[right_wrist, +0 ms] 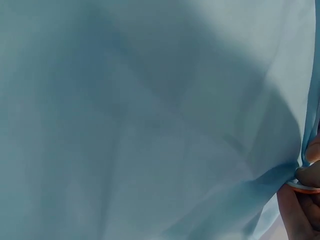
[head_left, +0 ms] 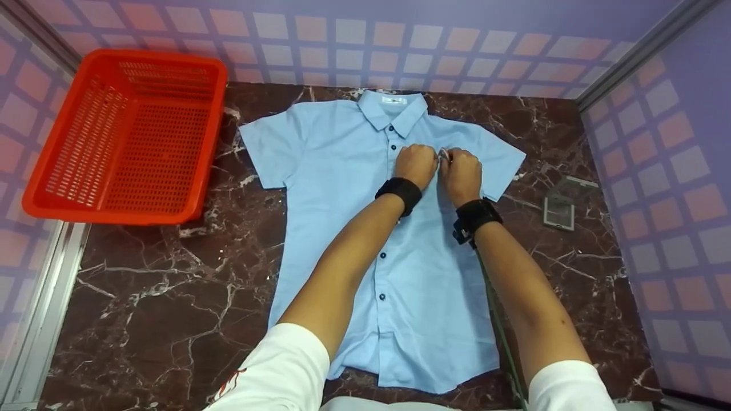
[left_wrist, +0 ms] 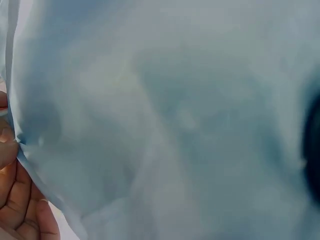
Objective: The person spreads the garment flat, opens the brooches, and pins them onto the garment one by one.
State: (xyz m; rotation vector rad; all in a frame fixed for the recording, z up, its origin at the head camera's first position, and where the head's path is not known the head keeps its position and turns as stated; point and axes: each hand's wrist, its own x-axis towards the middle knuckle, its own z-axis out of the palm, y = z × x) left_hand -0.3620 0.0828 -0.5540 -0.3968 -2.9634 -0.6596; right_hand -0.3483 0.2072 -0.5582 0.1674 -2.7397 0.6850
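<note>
A light-blue short-sleeved shirt [head_left: 337,171] lies front up, its collar toward the back wall. Over the chest, right of the button row, my left hand [head_left: 416,163] and right hand [head_left: 461,176] meet with curled fingers. In the left wrist view the left hand [left_wrist: 20,200] pinches a fold of the shirt [left_wrist: 100,125]. In the right wrist view the right hand [right_wrist: 302,200] grips a thin piece with an orange edge [right_wrist: 302,188] against the gathered cloth. Between the hands shows a small, shiny, rounded badge [head_left: 443,154], mostly hidden by fingers; its fastening cannot be seen.
A red plastic basket [head_left: 203,165] stands at the left on the dark marble-patterned table [head_left: 160,319]. To the right of the shirt lies an opened small clear case [head_left: 559,212]. Panels with a checked pattern [head_left: 394,48] close off the back and sides.
</note>
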